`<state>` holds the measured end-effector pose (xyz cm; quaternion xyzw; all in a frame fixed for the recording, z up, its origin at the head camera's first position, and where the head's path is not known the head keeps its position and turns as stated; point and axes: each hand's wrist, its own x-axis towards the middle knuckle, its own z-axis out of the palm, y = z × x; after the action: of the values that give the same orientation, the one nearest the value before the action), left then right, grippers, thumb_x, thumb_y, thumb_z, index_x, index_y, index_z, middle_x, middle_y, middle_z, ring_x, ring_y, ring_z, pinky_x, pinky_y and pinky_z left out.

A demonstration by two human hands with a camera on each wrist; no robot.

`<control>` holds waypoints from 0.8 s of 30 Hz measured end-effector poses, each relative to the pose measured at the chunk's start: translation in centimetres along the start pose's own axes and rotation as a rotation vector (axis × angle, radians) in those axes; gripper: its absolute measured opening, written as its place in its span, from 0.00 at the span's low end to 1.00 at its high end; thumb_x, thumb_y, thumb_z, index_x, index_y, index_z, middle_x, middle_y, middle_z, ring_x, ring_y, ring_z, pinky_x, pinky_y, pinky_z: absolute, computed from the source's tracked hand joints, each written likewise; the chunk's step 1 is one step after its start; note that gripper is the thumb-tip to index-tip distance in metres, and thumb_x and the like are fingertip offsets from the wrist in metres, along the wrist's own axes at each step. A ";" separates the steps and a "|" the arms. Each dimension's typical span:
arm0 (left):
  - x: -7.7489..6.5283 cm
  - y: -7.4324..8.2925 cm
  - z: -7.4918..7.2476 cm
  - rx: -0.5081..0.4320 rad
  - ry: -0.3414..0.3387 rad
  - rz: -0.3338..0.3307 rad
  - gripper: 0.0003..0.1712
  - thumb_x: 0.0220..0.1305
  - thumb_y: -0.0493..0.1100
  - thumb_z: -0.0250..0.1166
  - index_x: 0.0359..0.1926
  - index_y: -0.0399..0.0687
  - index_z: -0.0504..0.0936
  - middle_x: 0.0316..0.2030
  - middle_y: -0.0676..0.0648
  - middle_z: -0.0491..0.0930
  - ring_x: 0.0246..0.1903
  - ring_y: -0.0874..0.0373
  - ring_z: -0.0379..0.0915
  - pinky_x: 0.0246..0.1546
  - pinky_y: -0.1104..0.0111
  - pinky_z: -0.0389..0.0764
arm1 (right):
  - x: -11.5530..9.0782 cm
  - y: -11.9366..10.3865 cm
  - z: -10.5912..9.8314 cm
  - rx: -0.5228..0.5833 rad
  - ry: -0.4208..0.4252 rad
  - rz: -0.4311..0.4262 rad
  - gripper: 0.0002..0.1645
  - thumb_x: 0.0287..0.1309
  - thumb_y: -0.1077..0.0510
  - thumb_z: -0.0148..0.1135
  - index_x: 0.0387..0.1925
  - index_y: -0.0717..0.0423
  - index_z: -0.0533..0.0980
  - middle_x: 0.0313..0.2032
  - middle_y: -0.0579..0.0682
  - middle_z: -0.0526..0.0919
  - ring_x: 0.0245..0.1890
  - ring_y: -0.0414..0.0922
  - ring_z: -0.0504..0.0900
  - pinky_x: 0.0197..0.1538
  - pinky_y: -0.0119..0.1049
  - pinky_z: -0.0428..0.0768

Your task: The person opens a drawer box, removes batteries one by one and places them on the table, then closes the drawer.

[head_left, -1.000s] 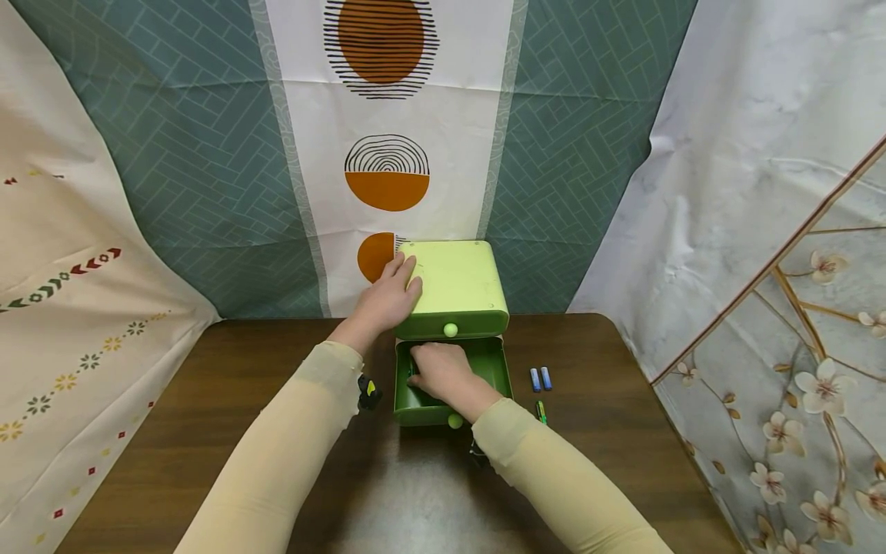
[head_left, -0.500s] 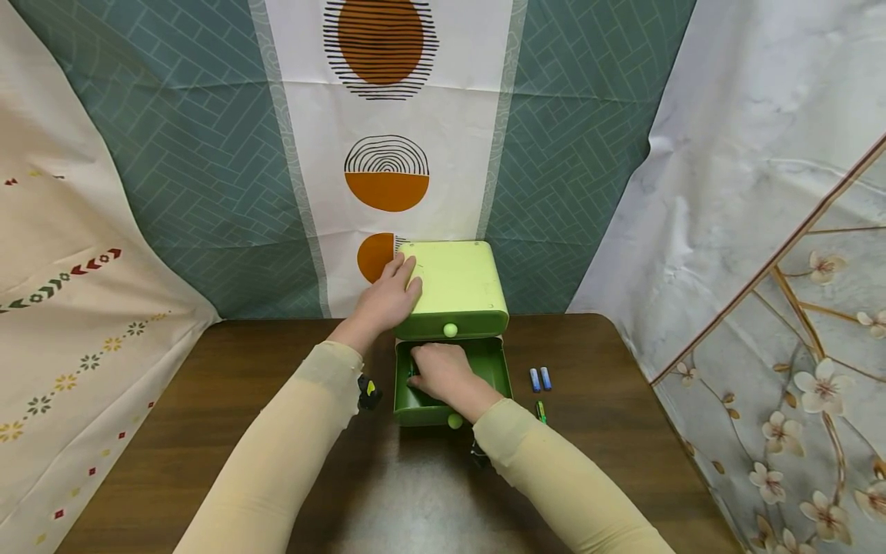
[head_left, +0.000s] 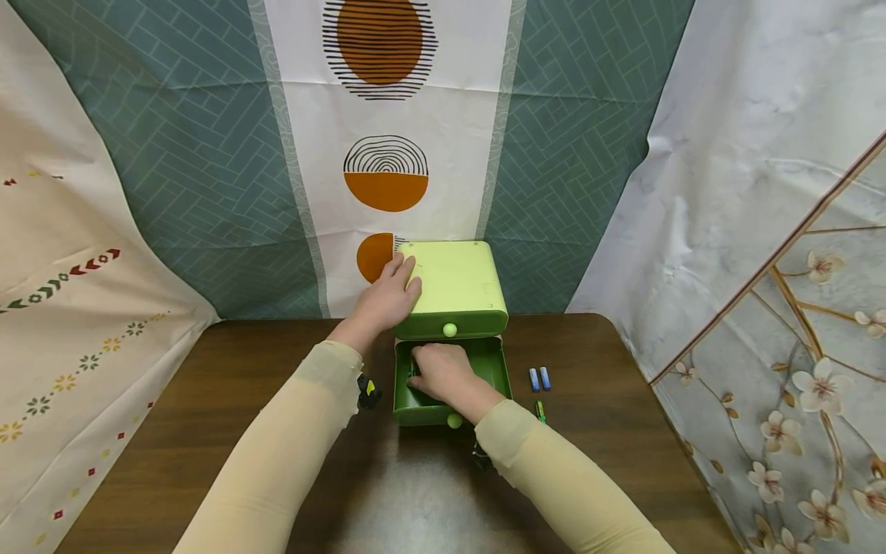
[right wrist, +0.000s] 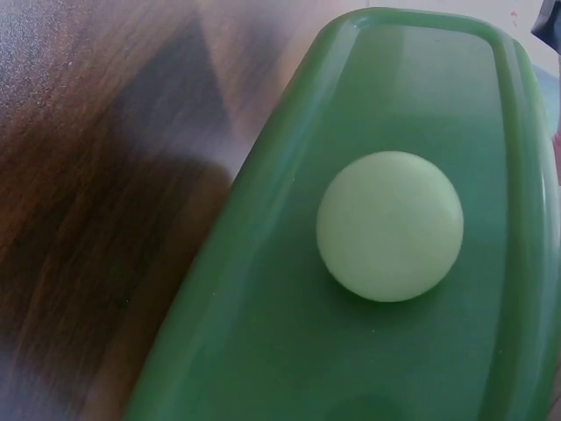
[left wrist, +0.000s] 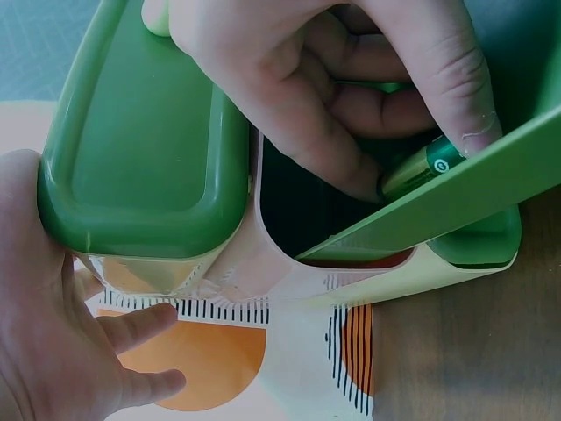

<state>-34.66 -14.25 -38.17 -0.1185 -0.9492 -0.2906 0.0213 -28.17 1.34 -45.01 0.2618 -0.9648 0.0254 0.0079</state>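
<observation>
One left hand point(head_left: 389, 298), its fingers spread apart, is rested on the left edge of a two-drawer chest point(head_left: 460, 281) by the middle of the worktop point(head_left: 242, 408)'s back edge, in the head view. The right hand point(head_left: 444, 373) is lowered into the open lower drawer point(head_left: 424, 417). Two blue-and-white batteries point(head_left: 534, 380) and a partly hidden green battery point(head_left: 541, 412) are laid between the drawer and the worktop's right edge.

In the left wrist view, a green-and-gold battery point(left wrist: 419, 175) is clamped between the right hand's thumb and finger, inside the drawer beside its wall. It is probably best handled with a light, firm pinch, angled clear of that wall, the chest being steadied throughout. Its casing looks slim, cylindrical and shiny, with a white mark on dark green.

In the right wrist view, the drawer front is shown with its round pale-green knob point(right wrist: 390, 226); the state of the fingers cannot be told there.
</observation>
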 end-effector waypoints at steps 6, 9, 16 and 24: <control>0.0 -0.1 0.1 0.001 0.000 0.001 0.40 0.89 0.61 0.36 0.92 0.53 0.48 0.90 0.45 0.39 0.88 0.45 0.38 0.81 0.41 0.56 | -0.3 0.2 -0.3 0.031 0.004 -0.002 0.18 0.69 0.40 0.77 0.35 0.45 0.80 0.25 0.41 0.76 0.27 0.42 0.79 0.33 0.45 0.83; 0.0 -0.2 0.1 -0.002 -0.001 0.001 0.40 0.89 0.61 0.36 0.92 0.53 0.48 0.90 0.45 0.39 0.88 0.45 0.37 0.81 0.40 0.55 | -0.6 0.4 -0.5 0.048 0.011 -0.003 0.17 0.69 0.40 0.77 0.35 0.44 0.80 0.24 0.40 0.76 0.25 0.41 0.78 0.32 0.44 0.81; 0.0 -0.2 0.1 -0.008 -0.007 0.000 0.39 0.90 0.61 0.37 0.92 0.54 0.48 0.90 0.45 0.38 0.88 0.44 0.38 0.81 0.40 0.55 | -1.5 1.1 -0.9 0.074 0.017 -0.002 0.17 0.70 0.41 0.77 0.34 0.43 0.79 0.20 0.40 0.74 0.22 0.39 0.75 0.28 0.40 0.76; 0.0 0.0 0.1 -0.006 0.001 -0.008 0.39 0.90 0.61 0.37 0.92 0.53 0.48 0.90 0.45 0.39 0.87 0.43 0.41 0.81 0.40 0.56 | -3.0 1.8 -2.0 0.109 0.011 -0.009 0.17 0.71 0.43 0.77 0.51 0.47 0.87 0.21 0.36 0.77 0.24 0.37 0.78 0.31 0.40 0.80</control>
<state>-34.67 -14.17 -38.28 -0.1148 -0.9487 -0.2938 0.0203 -26.54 4.53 -43.19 0.2662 -0.9606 0.0794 -0.0009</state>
